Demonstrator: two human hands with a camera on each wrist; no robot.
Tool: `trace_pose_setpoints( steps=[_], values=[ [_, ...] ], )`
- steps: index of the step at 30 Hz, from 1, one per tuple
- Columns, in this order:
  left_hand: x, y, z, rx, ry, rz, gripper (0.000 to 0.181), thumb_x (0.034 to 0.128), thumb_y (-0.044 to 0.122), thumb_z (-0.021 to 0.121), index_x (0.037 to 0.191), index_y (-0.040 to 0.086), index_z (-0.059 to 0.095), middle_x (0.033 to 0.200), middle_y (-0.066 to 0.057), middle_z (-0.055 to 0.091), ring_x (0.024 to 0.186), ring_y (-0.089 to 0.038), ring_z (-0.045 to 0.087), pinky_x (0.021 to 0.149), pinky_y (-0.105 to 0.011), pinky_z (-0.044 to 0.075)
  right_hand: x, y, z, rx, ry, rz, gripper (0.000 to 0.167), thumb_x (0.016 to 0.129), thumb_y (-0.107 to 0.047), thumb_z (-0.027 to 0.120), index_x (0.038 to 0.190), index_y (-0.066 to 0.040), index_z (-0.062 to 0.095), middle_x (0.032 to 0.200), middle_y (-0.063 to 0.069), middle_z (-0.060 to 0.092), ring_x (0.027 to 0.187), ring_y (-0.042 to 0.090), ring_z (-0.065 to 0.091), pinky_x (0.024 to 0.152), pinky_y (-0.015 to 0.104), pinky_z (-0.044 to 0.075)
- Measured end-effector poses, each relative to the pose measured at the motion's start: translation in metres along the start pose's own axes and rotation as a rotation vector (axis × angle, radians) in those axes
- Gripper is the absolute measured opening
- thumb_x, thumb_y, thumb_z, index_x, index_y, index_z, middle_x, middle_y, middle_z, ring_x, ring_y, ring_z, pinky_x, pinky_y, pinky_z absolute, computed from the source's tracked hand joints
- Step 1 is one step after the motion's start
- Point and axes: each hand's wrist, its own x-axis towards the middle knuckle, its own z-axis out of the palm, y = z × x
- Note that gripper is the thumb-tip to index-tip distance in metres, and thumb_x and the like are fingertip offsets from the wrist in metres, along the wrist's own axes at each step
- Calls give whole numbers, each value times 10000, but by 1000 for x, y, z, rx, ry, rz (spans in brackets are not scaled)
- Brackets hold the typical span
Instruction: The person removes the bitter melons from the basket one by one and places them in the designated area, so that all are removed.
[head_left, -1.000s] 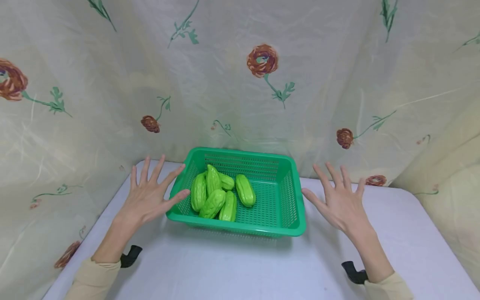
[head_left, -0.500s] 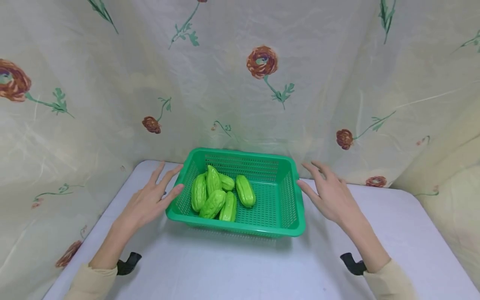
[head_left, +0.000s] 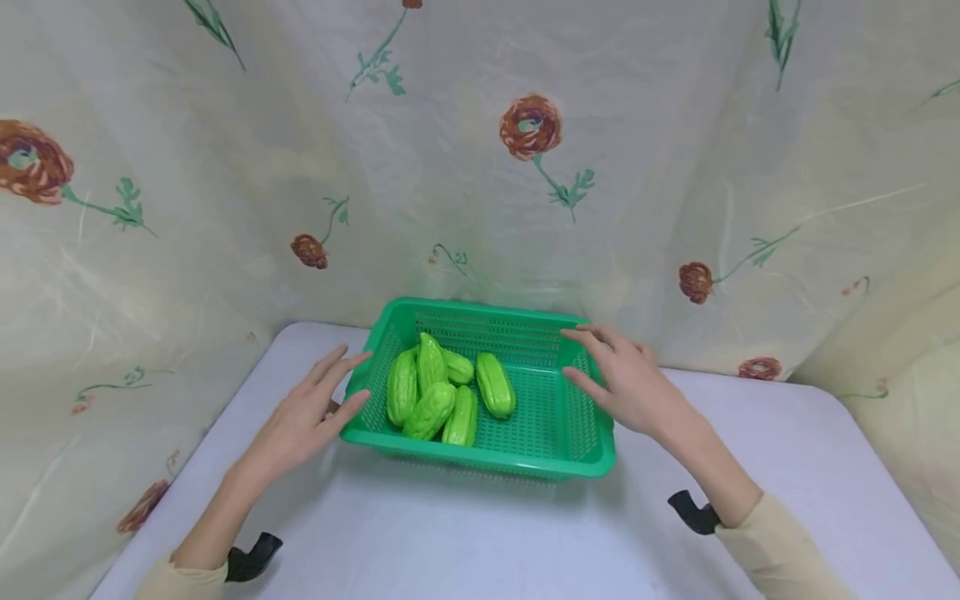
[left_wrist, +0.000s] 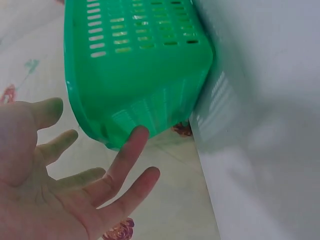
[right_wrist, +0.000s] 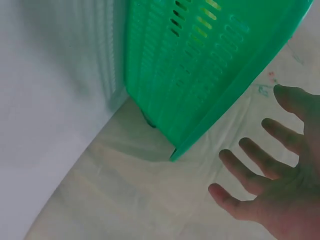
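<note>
A green plastic basket (head_left: 480, 457) with slotted walls stands on the white table, holding several light green, bumpy bitter melons (head_left: 429, 410). Most of the melons lie heaped at its left side, while one (head_left: 495, 385) lies apart near the middle. My left hand (head_left: 296, 425) is just left of the basket, its fingers spread and relaxed, and it holds nothing. In the left wrist view, that hand (left_wrist: 75, 190) is beside the basket's end wall (left_wrist: 145, 75). My right hand (head_left: 630, 379) hovers over the right rim with loose fingers. The right wrist view shows this hand (right_wrist: 280, 180) holding nothing.
The white table (head_left: 465, 542) runs in front of the basket and to both sides. A pale curtain (head_left: 450, 167) printed with flowers hangs close behind and at the sides. A black strap piece (head_left: 255, 557) juts from the left wrist, another (head_left: 693, 512) from the right.
My right hand has moved left, from beside the basket to over its right rim. The left hand has lowered slightly, and both hands' spread fingers have relaxed. Basket and melons stay put.
</note>
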Motion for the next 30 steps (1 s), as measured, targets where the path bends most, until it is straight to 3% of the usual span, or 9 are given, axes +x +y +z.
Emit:
trace_pose_setpoints(
  steps=[3, 7, 14, 19, 24, 30],
  values=[
    [-3, 1, 3, -9, -8, 16, 540, 1130, 379, 575, 1634, 222, 460, 1743, -247, 315, 803, -83, 625, 707, -272, 527, 8, -5, 2, 22, -18, -59, 573, 1095, -380, 644, 1600, -156, 493, 1622, 190, 511, 1377, 443, 612, 1110, 702, 468],
    [-6, 5, 6, -15, -10, 6, 542, 1126, 383, 582, 1634, 232, 466, 1751, -216, 318, 727, -80, 547, 671, -244, 496, 20, -17, 2, 51, -59, -116, 582, 1085, -383, 660, 1593, -145, 501, 1604, 190, 528, 1317, 412, 660, 1031, 591, 576],
    [-14, 10, 11, -18, 4, 9, 539, 1114, 362, 612, 1612, 194, 496, 1736, -219, 347, 699, -26, 589, 671, -258, 510, 42, -36, -3, 109, -115, -124, 585, 1088, -414, 647, 1599, -174, 494, 1570, 151, 562, 1344, 355, 646, 1055, 557, 570],
    [-20, 10, 19, -101, 14, -6, 539, 1114, 337, 617, 1614, 178, 491, 1739, -200, 350, 633, 2, 621, 623, -227, 519, 52, -43, -3, 184, -137, -105, 573, 1088, -390, 651, 1594, -169, 498, 1586, 148, 554, 1289, 338, 697, 1017, 527, 597],
    [-26, 12, 25, -196, 9, -23, 535, 1110, 293, 628, 1606, 137, 499, 1734, -224, 344, 649, -64, 671, 624, -226, 541, 64, -46, 0, 275, -150, -106, 546, 1093, -368, 648, 1571, -136, 519, 1599, 125, 566, 1256, 325, 723, 1016, 504, 604],
    [-29, 15, 31, -261, 22, -57, 521, 1115, 294, 619, 1604, 156, 506, 1753, -211, 315, 668, -82, 688, 633, -227, 554, 78, -47, 0, 336, -145, -127, 506, 1095, -292, 649, 1534, -60, 555, 1511, 189, 645, 1207, 356, 748, 987, 508, 620]
  ],
)
